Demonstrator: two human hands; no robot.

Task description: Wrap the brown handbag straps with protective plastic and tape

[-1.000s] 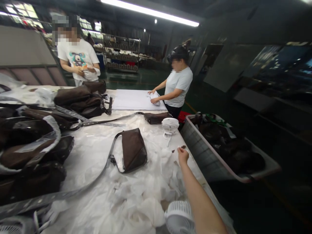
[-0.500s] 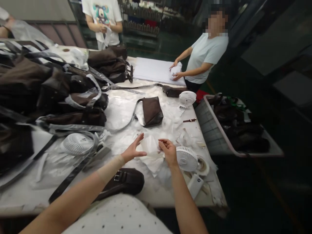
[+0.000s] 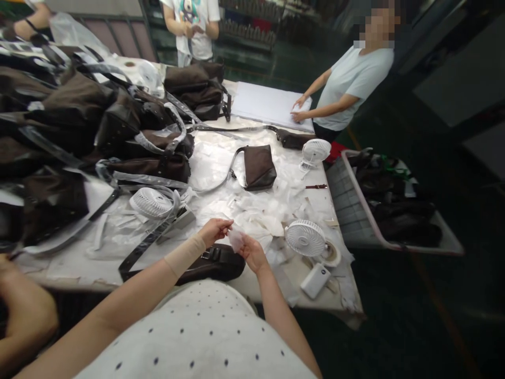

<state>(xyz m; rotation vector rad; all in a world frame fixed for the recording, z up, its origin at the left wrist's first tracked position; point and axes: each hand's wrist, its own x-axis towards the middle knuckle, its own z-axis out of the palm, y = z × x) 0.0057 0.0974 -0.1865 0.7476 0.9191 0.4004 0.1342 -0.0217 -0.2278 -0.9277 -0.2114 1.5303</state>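
Observation:
My right hand (image 3: 253,253) pinches a small, thin white translucent sheet (image 3: 235,240), perhaps plastic or tissue. Close beside it, my left hand (image 3: 215,230) has its fingers pressed together at the sheet's upper edge; what lies between those fingertips is too small to make out. Under both hands, at the table's near edge, lies a dark brown bag (image 3: 221,263) with a buckle and strap. Farther off, a small brown shoulder bag (image 3: 259,167) sits among crumpled white wrapping (image 3: 256,218).
Dark bags with wrapped straps (image 3: 79,110) are heaped on the left. White fans (image 3: 304,238) and a white box-like device (image 3: 315,280) stand on the table (image 3: 276,295). A bin (image 3: 371,226) of dark items adjoins the right edge. Co-workers stand opposite; another person's arm (image 3: 27,310) reaches in lower left.
My hands have come together and nearer to my body, and the right now holds the thin sheet. My left hand has closed from spread fingers. The view has shifted; an arm appears lower left.

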